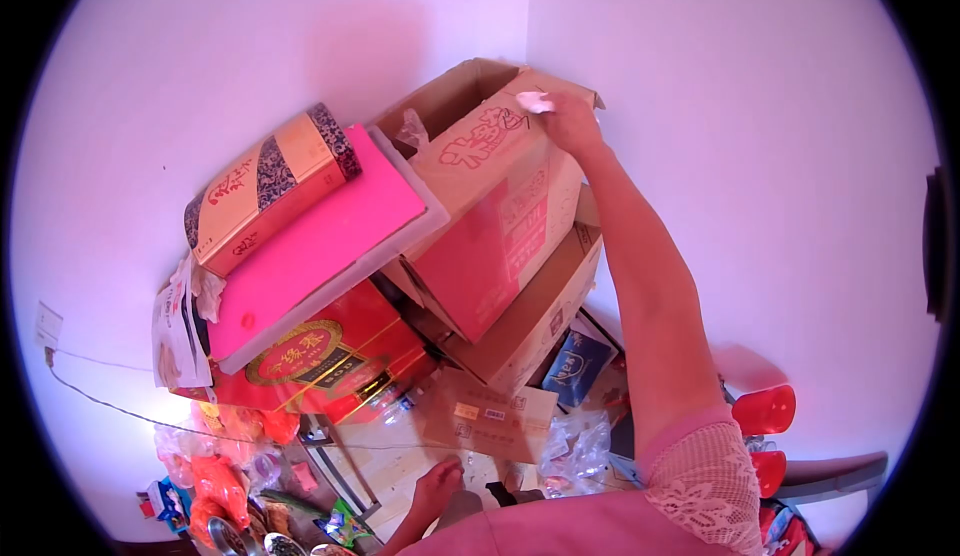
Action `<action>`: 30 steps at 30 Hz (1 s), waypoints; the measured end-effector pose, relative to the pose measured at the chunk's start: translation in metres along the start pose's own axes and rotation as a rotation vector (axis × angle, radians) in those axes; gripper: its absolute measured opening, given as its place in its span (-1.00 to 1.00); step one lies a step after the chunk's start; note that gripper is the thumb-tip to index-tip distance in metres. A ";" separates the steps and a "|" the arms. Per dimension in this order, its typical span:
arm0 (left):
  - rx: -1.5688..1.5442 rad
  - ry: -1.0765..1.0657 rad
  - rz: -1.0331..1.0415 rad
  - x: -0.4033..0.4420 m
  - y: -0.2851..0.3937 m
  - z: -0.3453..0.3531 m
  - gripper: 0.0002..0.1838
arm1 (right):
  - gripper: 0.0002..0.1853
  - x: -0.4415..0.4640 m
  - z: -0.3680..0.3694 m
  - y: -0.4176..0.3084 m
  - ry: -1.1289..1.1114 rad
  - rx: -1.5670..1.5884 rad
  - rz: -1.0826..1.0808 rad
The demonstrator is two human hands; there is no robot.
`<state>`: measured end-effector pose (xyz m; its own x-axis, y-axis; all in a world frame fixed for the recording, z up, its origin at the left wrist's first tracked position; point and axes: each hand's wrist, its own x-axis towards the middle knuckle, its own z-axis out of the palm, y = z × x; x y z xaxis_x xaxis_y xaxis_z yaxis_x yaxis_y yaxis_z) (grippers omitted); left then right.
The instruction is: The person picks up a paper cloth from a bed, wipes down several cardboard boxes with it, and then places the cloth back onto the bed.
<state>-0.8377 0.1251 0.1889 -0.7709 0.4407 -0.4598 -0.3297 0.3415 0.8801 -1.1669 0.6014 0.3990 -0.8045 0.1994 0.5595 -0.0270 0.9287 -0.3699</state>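
Observation:
My right hand reaches up to the top of a tall cardboard box with red print. It is closed on a crumpled white cloth, which lies against the box's upper flap. This box is open at the top, and some clear plastic shows inside its opening. My left hand hangs low near my body, its fingers curled in, and I see nothing in them. Below the left hand's side of the stack, a flattened cardboard piece lies close to it.
Left of the box, a patterned gift box rests on a pink lid above a red carton. Another cardboard box supports the tall one. Plastic bags crowd the lower left; red stools stand right. A cord crosses left.

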 end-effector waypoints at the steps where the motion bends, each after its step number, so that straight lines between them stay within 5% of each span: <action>1: -0.018 0.002 0.001 0.000 -0.001 -0.001 -0.75 | -0.68 0.001 -0.007 -0.003 -0.007 -0.028 0.067; 9: -0.008 0.031 0.073 0.005 -0.001 -0.009 -0.72 | -0.62 -0.095 0.017 -0.081 0.367 0.184 -0.249; 12: 0.431 0.113 0.235 0.022 0.042 -0.019 -0.74 | -0.60 -0.122 0.022 -0.110 0.376 0.338 -0.173; 18: 0.801 0.495 1.285 0.093 0.234 -0.041 -0.67 | -0.57 -0.152 0.042 -0.147 0.409 0.434 -0.128; 22: 1.101 0.546 1.306 0.124 0.333 -0.026 -0.60 | -0.54 -0.161 0.044 -0.157 0.373 0.501 -0.069; 30: 1.461 0.454 1.109 0.176 0.351 -0.031 -0.48 | -0.46 -0.130 0.055 -0.119 0.556 0.408 0.135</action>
<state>-1.1058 0.2966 0.4202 -0.4274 0.7869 0.4450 0.8211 0.5439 -0.1731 -1.0917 0.4479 0.3295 -0.3966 0.5363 0.7450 -0.2559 0.7149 -0.6508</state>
